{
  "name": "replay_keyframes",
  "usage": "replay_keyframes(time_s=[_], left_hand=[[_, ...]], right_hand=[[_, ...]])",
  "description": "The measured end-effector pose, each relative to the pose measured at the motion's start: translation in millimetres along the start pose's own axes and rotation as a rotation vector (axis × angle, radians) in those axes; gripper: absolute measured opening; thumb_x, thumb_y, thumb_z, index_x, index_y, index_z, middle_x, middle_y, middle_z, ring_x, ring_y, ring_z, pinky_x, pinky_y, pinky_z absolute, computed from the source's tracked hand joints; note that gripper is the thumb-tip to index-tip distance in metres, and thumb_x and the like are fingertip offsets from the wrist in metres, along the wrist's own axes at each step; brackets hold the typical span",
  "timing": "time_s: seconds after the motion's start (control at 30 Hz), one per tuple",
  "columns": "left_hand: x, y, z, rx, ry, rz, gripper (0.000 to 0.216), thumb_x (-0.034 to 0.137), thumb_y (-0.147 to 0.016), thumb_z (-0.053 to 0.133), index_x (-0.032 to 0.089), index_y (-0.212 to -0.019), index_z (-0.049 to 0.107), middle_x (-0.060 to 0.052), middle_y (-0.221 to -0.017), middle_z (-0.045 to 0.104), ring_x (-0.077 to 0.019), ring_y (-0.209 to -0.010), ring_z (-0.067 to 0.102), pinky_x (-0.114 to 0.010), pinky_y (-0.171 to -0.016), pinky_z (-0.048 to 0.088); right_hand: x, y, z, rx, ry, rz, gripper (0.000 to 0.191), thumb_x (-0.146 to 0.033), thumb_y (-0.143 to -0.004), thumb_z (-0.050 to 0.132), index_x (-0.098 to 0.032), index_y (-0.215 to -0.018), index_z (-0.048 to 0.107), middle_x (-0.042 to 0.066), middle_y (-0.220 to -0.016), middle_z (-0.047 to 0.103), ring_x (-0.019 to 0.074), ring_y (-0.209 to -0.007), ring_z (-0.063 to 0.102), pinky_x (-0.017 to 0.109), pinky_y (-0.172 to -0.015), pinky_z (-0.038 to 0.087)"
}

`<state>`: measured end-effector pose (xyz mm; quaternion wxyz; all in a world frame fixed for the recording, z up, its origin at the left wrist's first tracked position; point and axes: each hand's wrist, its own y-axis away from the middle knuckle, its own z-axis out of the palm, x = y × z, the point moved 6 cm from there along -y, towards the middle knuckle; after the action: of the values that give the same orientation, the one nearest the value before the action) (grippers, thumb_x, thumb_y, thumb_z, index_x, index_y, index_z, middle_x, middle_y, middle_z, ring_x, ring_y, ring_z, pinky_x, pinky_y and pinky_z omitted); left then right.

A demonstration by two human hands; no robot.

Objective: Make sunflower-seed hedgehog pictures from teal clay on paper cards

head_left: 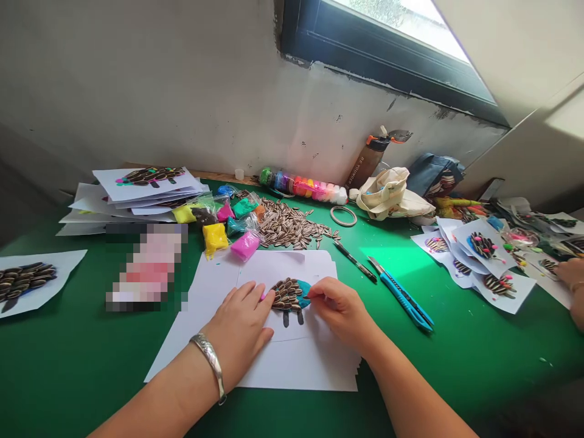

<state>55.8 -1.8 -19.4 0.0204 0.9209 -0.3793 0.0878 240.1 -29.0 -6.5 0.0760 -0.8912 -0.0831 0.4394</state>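
A small animal figure point(286, 295) covered in sunflower seeds lies on white paper point(292, 365). Its right end is bare blue clay point(303, 292), and two dark legs show below. My left hand point(239, 331), with a silver bangle on the wrist, rests flat on the paper, fingertips at the figure's left end. At the blue end, my right hand point(337, 307) has thumb and forefinger pinched together; whatever is between them is too small to make out. Behind the paper are loose sunflower seeds point(292, 225) and bags of coloured clay, among them a yellow one point(214, 238).
A black pen point(356, 261) and blue utility knife point(404, 298) lie to the right. Finished seed pictures point(483, 243) and another person's hand point(570, 274) are farther right. A paper stack point(137, 188) stands at the back left. A brown bottle point(365, 161) and cloth bag point(387, 194) stand along the wall.
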Motion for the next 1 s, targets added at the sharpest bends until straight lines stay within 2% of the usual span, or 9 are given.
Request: replay_keyframes(time_s=[0.13, 0.37, 0.67, 1.0], left_hand=[[-0.1, 1.5, 0.7, 0.021, 0.005, 0.002, 0.052, 0.022, -0.081, 0.062, 0.014, -0.132, 0.054, -0.015, -0.132, 0.057, -0.0340, -0.126, 0.046, -0.052, -0.104, 0.041], [0.8, 0.2, -3.6, -0.052, 0.023, -0.019, 0.050, 0.023, -0.083, 0.060, 0.015, -0.132, 0.054, -0.014, -0.135, 0.056, -0.0331, -0.128, 0.045, -0.051, -0.106, 0.039], [-2.0, 3.7, 4.2, 0.032, 0.033, -0.013, 0.050, 0.023, -0.081, 0.059, 0.017, -0.131, 0.053, -0.012, -0.134, 0.056, -0.0323, -0.128, 0.044, -0.050, -0.107, 0.037], [0.9, 0.6, -3.1, -0.001, 0.043, -0.013, 0.049, 0.021, -0.082, 0.059, 0.016, -0.130, 0.054, -0.014, -0.132, 0.057, -0.0341, -0.127, 0.046, -0.053, -0.105, 0.039]], right_hand=[[1.5, -2.9, 6.2, -0.026, 0.040, -0.022, 0.021, -0.007, -0.085, 0.050, -0.022, -0.086, 0.065, 0.002, -0.080, 0.061, 0.0157, -0.077, 0.056, 0.026, -0.067, 0.043], [1.8, -3.8, 12.2, -0.023, 0.069, -0.047, 0.020, -0.007, -0.086, 0.050, -0.021, -0.087, 0.064, 0.003, -0.083, 0.063, 0.0173, -0.080, 0.056, 0.028, -0.069, 0.045], [-4.8, -3.1, 10.4, 0.011, 0.150, -0.067, 0.021, -0.007, -0.087, 0.050, -0.022, -0.087, 0.064, 0.004, -0.084, 0.064, 0.0182, -0.080, 0.057, 0.029, -0.069, 0.046], [-3.6, -9.6, 19.6, -0.021, 0.169, -0.088, 0.021, -0.004, -0.084, 0.050, -0.020, -0.081, 0.063, 0.004, -0.080, 0.062, 0.0183, -0.079, 0.055, 0.030, -0.070, 0.045]])
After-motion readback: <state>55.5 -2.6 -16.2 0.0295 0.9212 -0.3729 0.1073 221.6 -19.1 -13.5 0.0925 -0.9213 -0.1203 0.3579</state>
